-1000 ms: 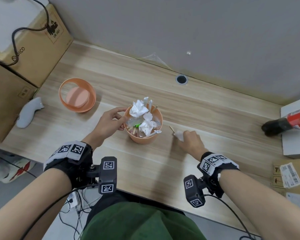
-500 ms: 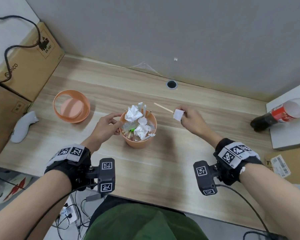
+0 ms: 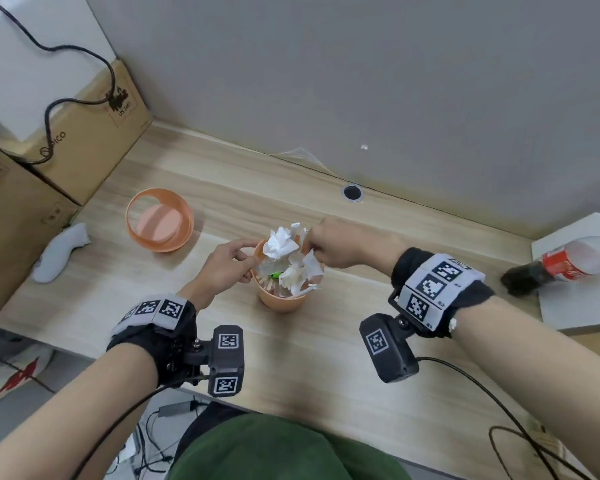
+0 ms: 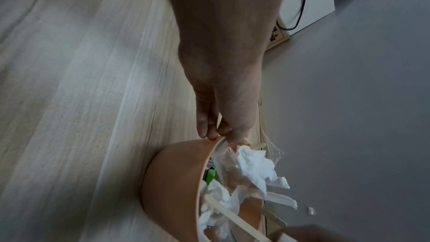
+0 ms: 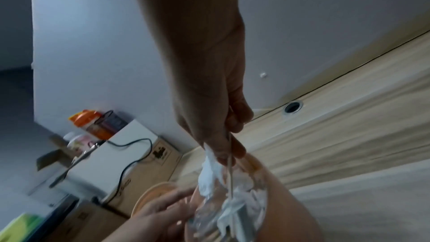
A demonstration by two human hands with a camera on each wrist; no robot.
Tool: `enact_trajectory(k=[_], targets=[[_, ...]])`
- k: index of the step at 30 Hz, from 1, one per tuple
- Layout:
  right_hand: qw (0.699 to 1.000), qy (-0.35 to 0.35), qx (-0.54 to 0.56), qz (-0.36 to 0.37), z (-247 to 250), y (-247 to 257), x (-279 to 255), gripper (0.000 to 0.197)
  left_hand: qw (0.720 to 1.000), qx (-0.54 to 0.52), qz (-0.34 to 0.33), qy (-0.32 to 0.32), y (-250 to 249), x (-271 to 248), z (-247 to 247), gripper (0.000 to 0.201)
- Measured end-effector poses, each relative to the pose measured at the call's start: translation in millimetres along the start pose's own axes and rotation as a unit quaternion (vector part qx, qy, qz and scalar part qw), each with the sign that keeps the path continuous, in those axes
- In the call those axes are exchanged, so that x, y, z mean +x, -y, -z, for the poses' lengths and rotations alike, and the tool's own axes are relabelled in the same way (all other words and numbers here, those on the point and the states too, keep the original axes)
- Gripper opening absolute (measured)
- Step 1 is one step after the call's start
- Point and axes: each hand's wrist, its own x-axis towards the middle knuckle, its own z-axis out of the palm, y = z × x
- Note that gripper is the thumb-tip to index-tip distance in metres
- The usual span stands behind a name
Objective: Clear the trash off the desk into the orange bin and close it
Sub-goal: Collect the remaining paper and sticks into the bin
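Step in hand: depositing the last pinched scraps into the orange bin.

The orange bin point(image 3: 280, 299) stands upright at mid-table, heaped above its rim with crumpled tissue point(image 3: 278, 244) and wooden sticks. The left hand point(image 3: 226, 264) pinches the bin's near-left rim, thumb inside and fingers outside, steadying it. The right hand point(image 3: 338, 244) hovers over the far-right rim, fingers closed on a thin stick point(image 5: 230, 178) and a white scrap pointing down into the heap. The lid point(image 3: 159, 220) lies on the table to the left, well apart from the bin. Next move, as judged: release the scraps, press the heap below the rim, then fetch and seat the lid; protruding trash may block closure.
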Motion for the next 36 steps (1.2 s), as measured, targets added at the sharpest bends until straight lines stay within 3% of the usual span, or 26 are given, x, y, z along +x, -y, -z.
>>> enact_trajectory(k=[8, 12, 16, 21, 25, 31, 36], targets=[[0.995, 0.035, -0.067, 0.062, -31.2, 30.7, 30.2, 0.029, 1.0, -0.005, 0.001, -0.006, 4.6, 2.2, -0.9, 0.029], [0.995, 0.056, 0.071, 0.047, -24.3, 22.3, 21.4, 0.046, 1.0, -0.003, 0.005, -0.007, 5.6, 4.5, -0.4, 0.032], [0.984, -0.012, 0.169, 0.05, -7.5, 10.1, 14.4, 0.048, 1.0, -0.004, 0.009, -0.003, 6.3, 6.2, 0.6, 0.036], [0.936, -0.047, 0.347, 0.047, 3.9, -8.3, -1.8, 0.043, 0.999, 0.01, 0.004, -0.033, 6.5, 6.7, 7.7, 0.033], [0.886, -0.105, 0.451, -0.003, -6.6, -27.2, -18.2, 0.039, 0.998, -0.006, 0.002, -0.068, 8.4, 2.3, 18.0, 0.022], [0.891, -0.108, 0.435, -0.067, -39.5, -35.4, -13.6, 0.021, 0.996, -0.011, 0.0, -0.084, 13.8, -3.5, 24.5, 0.027], [0.92, -0.114, 0.371, -0.048, -43.0, -8.8, 4.7, 0.019, 0.996, -0.021, 0.009, -0.082, 17.0, -10.2, 23.3, 0.031]])
